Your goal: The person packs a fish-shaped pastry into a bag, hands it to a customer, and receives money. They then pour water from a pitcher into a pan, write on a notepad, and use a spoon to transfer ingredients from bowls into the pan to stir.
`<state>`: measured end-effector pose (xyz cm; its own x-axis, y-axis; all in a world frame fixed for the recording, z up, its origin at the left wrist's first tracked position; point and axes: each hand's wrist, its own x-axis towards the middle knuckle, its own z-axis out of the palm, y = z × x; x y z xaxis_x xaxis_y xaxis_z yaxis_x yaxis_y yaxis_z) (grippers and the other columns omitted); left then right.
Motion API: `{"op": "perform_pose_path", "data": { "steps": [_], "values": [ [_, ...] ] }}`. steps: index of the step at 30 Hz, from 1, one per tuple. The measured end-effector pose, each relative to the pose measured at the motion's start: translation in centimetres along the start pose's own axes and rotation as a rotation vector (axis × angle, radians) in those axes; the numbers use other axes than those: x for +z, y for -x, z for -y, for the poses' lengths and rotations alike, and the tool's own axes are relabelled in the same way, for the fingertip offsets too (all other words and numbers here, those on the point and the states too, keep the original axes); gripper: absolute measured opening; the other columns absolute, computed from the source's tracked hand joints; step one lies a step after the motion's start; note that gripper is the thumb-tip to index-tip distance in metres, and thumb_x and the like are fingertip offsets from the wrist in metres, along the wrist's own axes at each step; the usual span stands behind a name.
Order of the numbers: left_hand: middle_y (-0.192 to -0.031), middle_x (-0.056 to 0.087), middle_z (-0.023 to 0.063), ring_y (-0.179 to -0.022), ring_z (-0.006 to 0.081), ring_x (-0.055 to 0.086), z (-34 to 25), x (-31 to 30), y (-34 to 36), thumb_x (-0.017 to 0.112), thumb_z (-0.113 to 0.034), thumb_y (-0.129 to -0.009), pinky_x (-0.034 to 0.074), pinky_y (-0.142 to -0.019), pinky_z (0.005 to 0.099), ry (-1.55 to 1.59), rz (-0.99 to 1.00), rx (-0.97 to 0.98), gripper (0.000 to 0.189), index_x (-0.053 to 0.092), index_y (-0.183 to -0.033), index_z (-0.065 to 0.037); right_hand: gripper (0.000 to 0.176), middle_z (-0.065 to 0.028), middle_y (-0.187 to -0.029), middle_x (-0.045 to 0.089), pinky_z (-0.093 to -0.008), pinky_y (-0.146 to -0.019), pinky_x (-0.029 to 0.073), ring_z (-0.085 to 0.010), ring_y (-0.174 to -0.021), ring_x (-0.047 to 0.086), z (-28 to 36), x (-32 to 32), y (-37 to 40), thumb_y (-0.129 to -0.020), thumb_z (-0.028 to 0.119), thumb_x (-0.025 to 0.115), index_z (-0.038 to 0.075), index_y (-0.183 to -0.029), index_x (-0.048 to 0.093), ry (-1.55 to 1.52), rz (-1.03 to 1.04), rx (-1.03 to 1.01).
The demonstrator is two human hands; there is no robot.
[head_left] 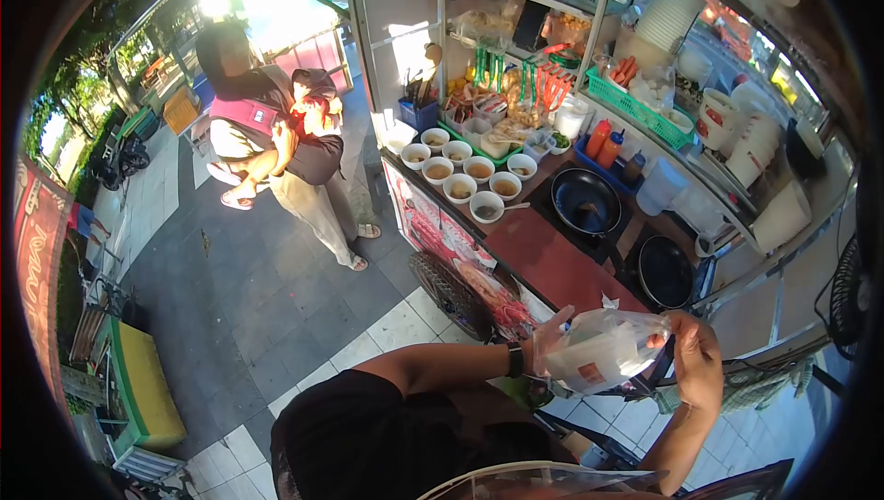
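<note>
A thin see-through plastic bag (612,350) is stretched between my two hands, over the near end of the cart counter. Something pale with a small reddish-brown mark shows through it; I cannot make out what that is. My left hand (554,345) grips the bag's left side, its fingers partly covered by the plastic. At the opposite end, my right hand (697,357) pinches the bag's edge with bent fingers. Just beyond the bag lies the red-brown counter surface (562,265). A dark wristband (515,359) circles my left wrist.
Several small white bowls (460,189) with contents stand at the counter's far end. Two dark pans, one a frying pan (665,272) and one a wok (586,201), sit to the right. Sauce bottles (610,147) stand behind. A person carrying a child (276,132) stands left of the cart.
</note>
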<state>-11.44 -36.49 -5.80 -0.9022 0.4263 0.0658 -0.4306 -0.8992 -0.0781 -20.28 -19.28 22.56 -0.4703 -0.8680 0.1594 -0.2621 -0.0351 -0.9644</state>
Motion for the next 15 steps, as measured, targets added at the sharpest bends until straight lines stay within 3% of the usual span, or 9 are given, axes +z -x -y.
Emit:
{"op": "perform_pose_path", "data": {
  "steps": [1,3,7,11,13,15],
  "values": [
    [-0.160,0.049,0.0107,-0.144,0.0350,0.049,-0.2,0.3,0.0,0.050,-0.077,-0.095,0.037,-0.120,0.0580,-0.005,0.009,-0.002,0.083,0.048,-0.157,-0.022,0.066,-0.0036,-0.088,0.068,-0.0259,-0.076,0.043,-0.0100,-0.081,0.058,0.1,0.4,-0.5,-0.104,0.061,0.053,-0.003,-0.096,0.068,0.008,-0.001,-0.005],
    [-0.160,0.049,0.0107,-0.144,0.0354,0.049,-1.0,1.6,0.3,0.047,-0.073,-0.100,0.035,-0.121,0.0598,0.043,0.230,0.066,0.076,0.048,-0.157,-0.022,0.062,-0.0029,-0.088,0.069,-0.0255,-0.076,0.044,-0.0095,-0.081,0.059,0.0,1.2,-1.5,-0.105,0.057,0.054,-0.002,-0.097,0.068,-0.012,0.024,-0.006],
    [-0.160,0.049,0.0117,-0.144,0.0360,0.049,-2.8,2.2,1.5,0.043,-0.070,-0.102,0.032,-0.122,0.0621,-0.015,0.329,0.101,0.075,0.047,-0.157,-0.019,0.059,-0.0029,-0.090,0.070,-0.0256,-0.078,0.045,-0.0093,-0.085,0.061,0.4,2.6,-3.4,-0.106,0.055,0.053,-0.001,-0.099,0.069,0.005,0.070,0.068],
    [-0.161,0.047,0.0127,-0.146,0.0368,0.047,-4.6,2.4,2.7,0.040,-0.071,-0.102,0.030,-0.123,0.0623,0.036,0.269,0.122,0.077,0.046,-0.158,-0.017,0.062,-0.0018,-0.089,0.070,-0.0251,-0.074,0.048,-0.0106,-0.084,0.062,-0.2,3.9,-5.6,-0.106,0.058,0.050,0.000,-0.102,0.070,0.035,0.112,-0.025],
    [-0.162,0.045,0.0161,-0.147,0.0400,0.045,-4.9,1.5,3.1,0.039,-0.075,-0.100,0.029,-0.123,0.0637,-0.038,0.089,0.265,0.085,0.044,-0.159,-0.015,0.062,-0.0025,-0.089,0.070,-0.0263,-0.078,0.049,-0.0107,-0.084,0.062,1.1,4.7,-5.9,-0.106,0.058,0.051,-0.001,-0.101,0.070,0.093,0.084,0.043],
    [-0.162,0.043,0.0194,-0.147,0.0431,0.044,-4.8,3.2,5.0,0.039,-0.080,-0.097,0.029,-0.123,0.0645,-0.037,0.369,0.027,0.092,0.043,-0.159,-0.013,0.061,-0.0028,-0.090,0.070,-0.0268,-0.080,0.049,-0.0105,-0.084,0.062,1.0,4.9,-6.5,-0.105,0.058,0.054,-0.001,-0.102,0.070,0.040,0.112,0.139]
  ]
}}
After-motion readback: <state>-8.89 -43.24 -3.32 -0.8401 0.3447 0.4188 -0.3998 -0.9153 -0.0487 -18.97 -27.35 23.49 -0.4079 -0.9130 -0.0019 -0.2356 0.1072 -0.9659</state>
